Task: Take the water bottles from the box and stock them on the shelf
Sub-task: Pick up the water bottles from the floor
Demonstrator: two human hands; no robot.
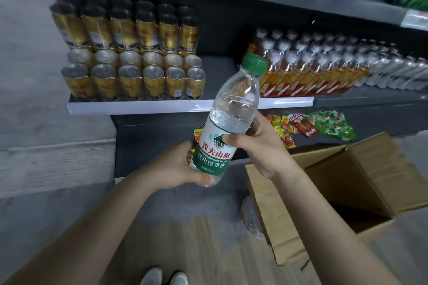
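Note:
A clear water bottle (231, 113) with a green cap and a green and white label is held tilted in front of the shelf. My left hand (176, 166) grips its base from the left. My right hand (259, 146) grips its middle from the right, thumb across the label. An open cardboard box (335, 192) stands on the floor at the lower right; its inside is hidden. The middle shelf (185, 106) has a bare gap behind the bottle, between the cans and the bottled drinks.
Gold cans (132, 62) are stacked in two layers on the shelf's left. Rows of orange-labelled bottles (301, 69) and clear bottles (393, 71) fill its right. Snack packets (310, 127) lie on the lowest shelf. Another clear bottle (251, 217) lies beside the box.

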